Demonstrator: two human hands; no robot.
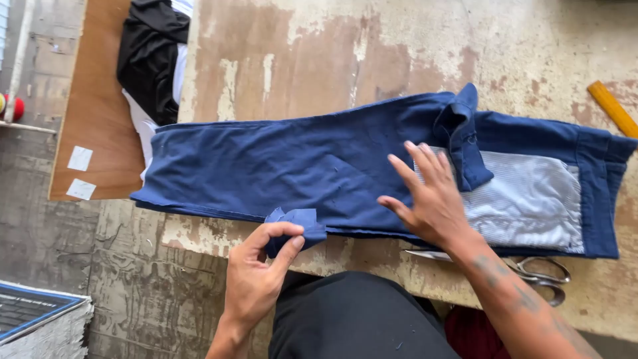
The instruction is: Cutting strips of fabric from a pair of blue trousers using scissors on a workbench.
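Head view, looking down onto a worn desk (pixel 345 46) with patchy, peeling paint. A pair of dark blue trousers (pixel 279 166) lies flat across it, lengthwise left to right, waist end to the right with the striped white pocket lining (pixel 531 199) turned out and showing. Left hand (pixel 256 272) sits at the near edge of the desk; its grip is a closed pinch, thumb and fingers shut on a small folded flap of blue fabric (pixel 296 226) at the trousers' near edge, roughly midway along the leg. Right hand (pixel 428 196) is spread flat, fingers splayed, palm pressing down on the trousers just beside the pocket lining; it grasps nothing, only bears on the cloth. Scissors (pixel 531 269) lie on the desk near the right forearm, partly hidden under it, just beside the trousers' near edge. A yellow ruler (pixel 613 108) rests at the far right corner. Black and white cloth (pixel 153 60) is heaped at the left, over a brown wooden board (pixel 96 119) bearing two white paper slips (pixel 80 173).
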